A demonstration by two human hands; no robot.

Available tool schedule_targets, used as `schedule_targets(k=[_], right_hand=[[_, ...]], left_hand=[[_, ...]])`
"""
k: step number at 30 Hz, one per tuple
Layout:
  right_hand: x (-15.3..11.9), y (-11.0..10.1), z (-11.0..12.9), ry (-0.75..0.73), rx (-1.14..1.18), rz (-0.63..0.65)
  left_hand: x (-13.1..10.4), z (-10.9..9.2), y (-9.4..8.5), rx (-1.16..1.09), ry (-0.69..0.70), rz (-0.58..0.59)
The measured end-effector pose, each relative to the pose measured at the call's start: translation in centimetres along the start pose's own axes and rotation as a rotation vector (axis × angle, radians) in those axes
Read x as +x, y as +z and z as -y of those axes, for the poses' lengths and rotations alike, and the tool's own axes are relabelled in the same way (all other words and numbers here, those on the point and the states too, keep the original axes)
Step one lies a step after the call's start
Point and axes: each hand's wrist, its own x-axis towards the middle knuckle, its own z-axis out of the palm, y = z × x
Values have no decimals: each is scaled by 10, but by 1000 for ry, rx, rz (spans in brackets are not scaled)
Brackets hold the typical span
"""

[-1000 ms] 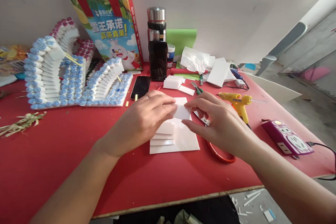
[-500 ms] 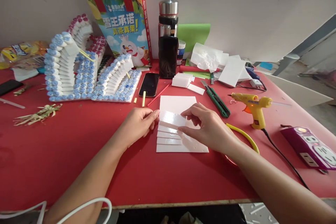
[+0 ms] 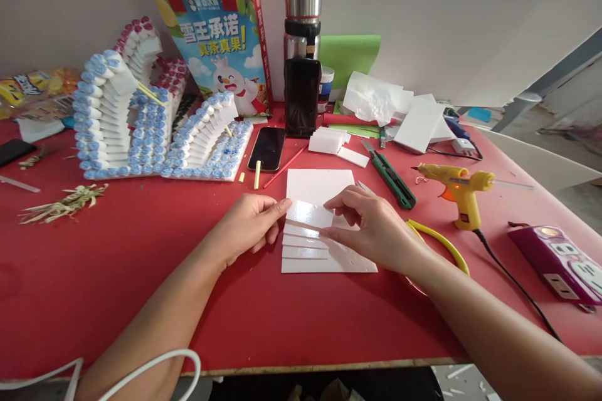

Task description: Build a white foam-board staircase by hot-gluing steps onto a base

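A small shiny white foam board strip (image 3: 308, 213) lies between my two hands, tilted slightly, at the top of several overlapping strips. The strips rest like steps on a white foam board sheet (image 3: 320, 183). My left hand (image 3: 254, 225) is closed, its thumb and finger at the strip's left end. My right hand (image 3: 374, 225) pinches the right end between thumb and fingers. Beyond the sheet sits a stack of loose white strips (image 3: 325, 141). A green utility knife (image 3: 392, 178) lies past my right hand, with yellow-handled scissors (image 3: 444, 243) partly hidden under my forearm.
At right are a yellow glue gun (image 3: 458, 191) with its cord and a purple power strip (image 3: 559, 263). Blue-and-white stepped models (image 3: 155, 138) stand at left. A phone (image 3: 266, 149), a steel flask (image 3: 303, 6) and a printed bag (image 3: 221, 37) are behind.
Both hands have brought the white strip down onto the strip below; the gap under its lower edge has closed. The view has shifted slightly.
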Motion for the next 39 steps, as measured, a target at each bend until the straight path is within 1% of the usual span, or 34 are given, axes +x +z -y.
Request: schedule_targets(k=[9,18,31,39], right_hand=[[2,-1,1,-1,-1,11],[1,-1,-2,4,17,27],[2,-1,-5,-9,23,33],[1,0,-8,-30,40,45]], left_hand=[[0,-4,0,-21,-15,26],[0,-3,0,-17,-17,34],[-1,-6,1,-8,-19,20],[0,-3,0,-7,-14,27]])
